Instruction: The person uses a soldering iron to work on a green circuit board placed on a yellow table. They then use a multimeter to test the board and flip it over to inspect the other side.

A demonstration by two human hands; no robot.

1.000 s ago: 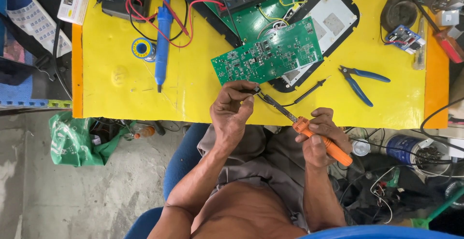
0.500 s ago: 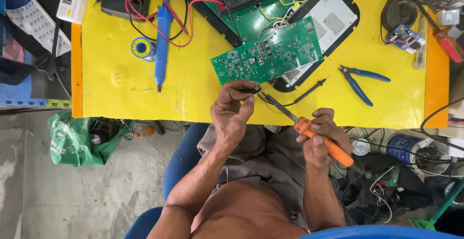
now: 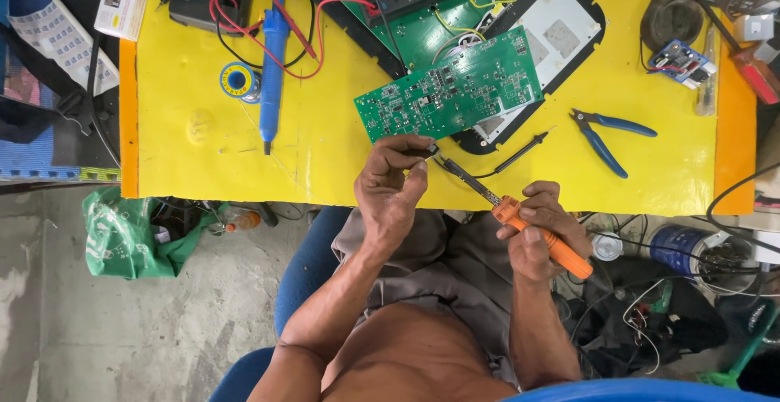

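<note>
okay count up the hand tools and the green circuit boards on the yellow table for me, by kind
Soldering iron with orange handle, in the right hand: 1
Blue desoldering pump: 1
Blue-handled cutters: 1
Green circuit boards: 2, the loose board by the left hand and one under the meter
Total: 5

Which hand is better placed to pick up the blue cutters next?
Probably the right hand. The blue cutters lie on the yellow mat on its side, above it. It would first have to set down the orange-handled soldering iron. The left hand pinches a small part farther away.
</note>
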